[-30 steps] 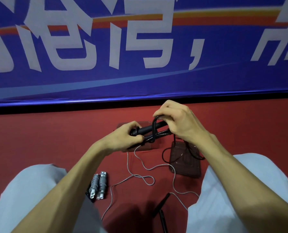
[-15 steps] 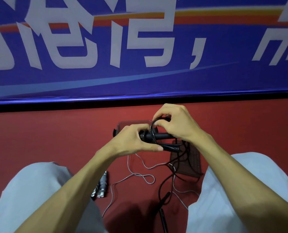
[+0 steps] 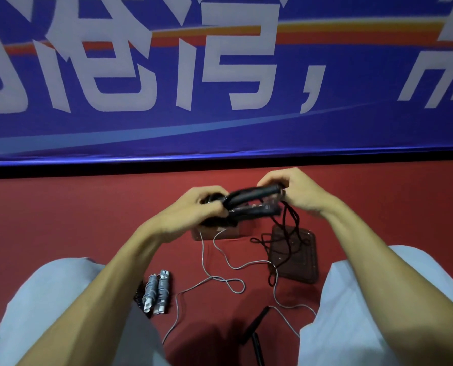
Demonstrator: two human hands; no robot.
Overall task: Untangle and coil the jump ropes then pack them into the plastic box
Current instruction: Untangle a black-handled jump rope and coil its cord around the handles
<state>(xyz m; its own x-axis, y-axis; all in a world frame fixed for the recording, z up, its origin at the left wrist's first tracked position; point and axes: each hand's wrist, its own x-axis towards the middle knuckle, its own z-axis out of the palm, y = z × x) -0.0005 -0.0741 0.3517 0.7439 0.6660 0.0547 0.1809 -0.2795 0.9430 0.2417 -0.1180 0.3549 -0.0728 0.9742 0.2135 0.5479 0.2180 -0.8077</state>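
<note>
Seated on red floor (image 3: 61,220): my left hand (image 3: 193,210) and right hand (image 3: 299,194) both curled tight round black jump rope handles (image 3: 254,196), held above plastic box (image 3: 220,233). Cord (image 3: 286,233) hangs loose, uncoiled. Step, I judge: winding cord round handles. Next: gather dangling slack, wrap snugly.

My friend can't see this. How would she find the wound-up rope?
Look at the red floor between the person's knees. By the left knee lies a bundle: two pale handles side by side, wrapped tightly in grey cord. The other grey rope sprawls loose.
</note>
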